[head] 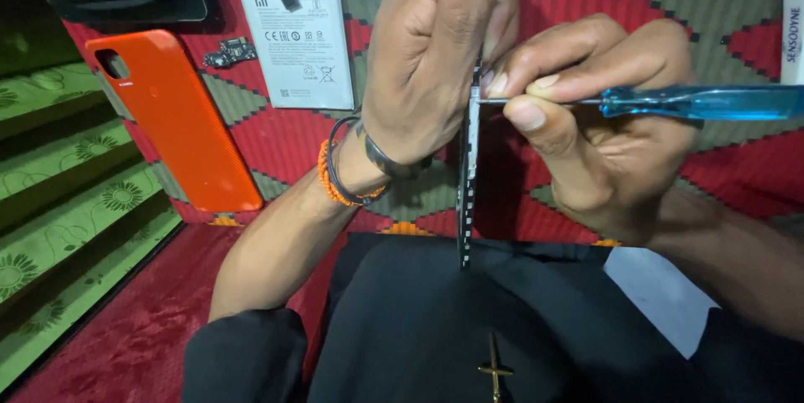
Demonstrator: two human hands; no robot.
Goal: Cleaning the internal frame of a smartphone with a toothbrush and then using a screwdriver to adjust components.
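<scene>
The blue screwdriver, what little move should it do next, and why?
Probably twist gently: the clear blue-handled screwdriver in the right hand already has its tip against the thin black phone frame, which the left hand holds upright on edge.

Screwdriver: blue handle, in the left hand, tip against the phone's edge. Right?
Not quite. The head view shows the screwdriver in the right hand; the left hand holds the phone edge-on. Blue handle and tip position are correct.
</scene>
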